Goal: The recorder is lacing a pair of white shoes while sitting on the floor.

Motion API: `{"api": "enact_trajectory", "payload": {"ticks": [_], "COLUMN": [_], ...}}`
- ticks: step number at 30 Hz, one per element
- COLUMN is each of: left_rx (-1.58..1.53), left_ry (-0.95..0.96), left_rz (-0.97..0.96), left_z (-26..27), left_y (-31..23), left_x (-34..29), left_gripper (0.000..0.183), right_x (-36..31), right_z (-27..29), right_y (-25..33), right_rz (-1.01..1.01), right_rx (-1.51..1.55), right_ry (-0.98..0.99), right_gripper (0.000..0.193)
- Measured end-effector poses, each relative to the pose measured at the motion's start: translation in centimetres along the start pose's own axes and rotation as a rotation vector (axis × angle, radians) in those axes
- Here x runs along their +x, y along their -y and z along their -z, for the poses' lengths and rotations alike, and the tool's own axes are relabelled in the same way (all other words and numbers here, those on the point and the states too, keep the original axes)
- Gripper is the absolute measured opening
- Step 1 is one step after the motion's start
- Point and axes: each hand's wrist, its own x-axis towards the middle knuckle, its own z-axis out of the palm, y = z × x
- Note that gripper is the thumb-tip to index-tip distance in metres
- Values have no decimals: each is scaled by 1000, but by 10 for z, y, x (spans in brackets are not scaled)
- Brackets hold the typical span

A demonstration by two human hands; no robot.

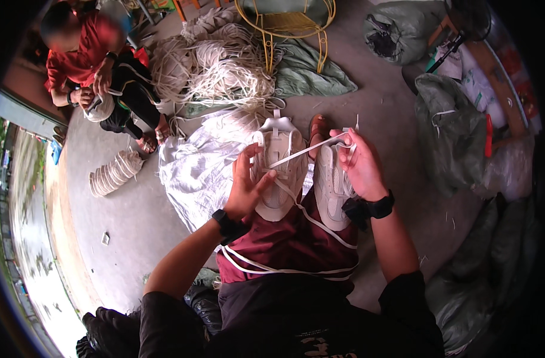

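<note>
Two white sneakers rest on my lap, toes toward me. My left hand (247, 186) grips the side of the left sneaker (290, 155), with the thumb over its lacing area. A white shoelace (305, 155) runs taut from that sneaker across to my right hand (365, 167), whose fingers pinch it above the right sneaker (330, 194). More white lace hangs loose over the sneakers and loops across my maroon-covered lap (272, 253). Part of the right sneaker is hidden behind my right hand.
A large heap of white laces (219, 62) lies ahead, beside a yellow-framed chair (266, 27). Another person (84, 65) sits at the far left, near a coiled white bundle (116, 173). A white sheet (192, 167) spreads at my left; green sacks (445, 125) stand at right.
</note>
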Motion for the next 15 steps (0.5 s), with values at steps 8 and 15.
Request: {"api": "enact_trajectory", "payload": {"ticks": [8,15], "left_rx": [259,190], "left_ry": [43,199], "left_rz": [-122,-186], "left_z": [2,-5], "left_y": [-5,5], "left_x": [7,21], "left_gripper": [90,87], "right_x": [7,28], "right_z": [3,17], "right_y": [2,5], "right_rz": [-111,-163], "right_rx": [232,357], "right_ry": [235,304], "right_gripper": [26,30]}}
